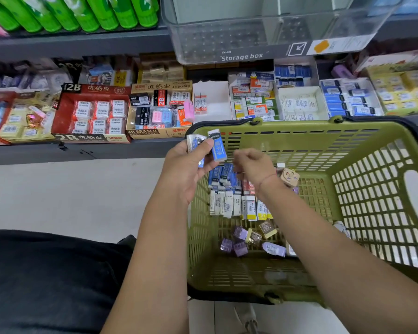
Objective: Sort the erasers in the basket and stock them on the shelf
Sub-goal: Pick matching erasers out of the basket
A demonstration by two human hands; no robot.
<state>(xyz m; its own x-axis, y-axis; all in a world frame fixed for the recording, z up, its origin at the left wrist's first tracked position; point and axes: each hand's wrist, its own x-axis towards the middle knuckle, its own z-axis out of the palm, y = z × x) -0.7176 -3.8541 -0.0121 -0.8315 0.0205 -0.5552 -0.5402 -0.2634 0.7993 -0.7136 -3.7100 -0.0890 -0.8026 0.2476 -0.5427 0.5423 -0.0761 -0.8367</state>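
Observation:
A green plastic basket (362, 141) stands on the floor before the shelf. Inside lie blue erasers (223, 175), a row of white erasers (227, 203), yellow-banded ones (257, 210) and purple ones (239, 247). My left hand (188, 167) grips a few blue-sleeved erasers (217, 145) above the basket's near-left rim. My right hand (253, 165) hovers over the basket with its fingers curled, and I see nothing in it. On the shelf, a box of blue erasers (345, 100) sits right of centre.
The low shelf holds a red 2B eraser box (92, 112), a 4B eraser box (159, 109), a white box (211, 100) and other eraser boxes. A clear storage box (251, 32) and green bottles (82, 13) stand above. My dark-trousered leg (46, 280) is at lower left.

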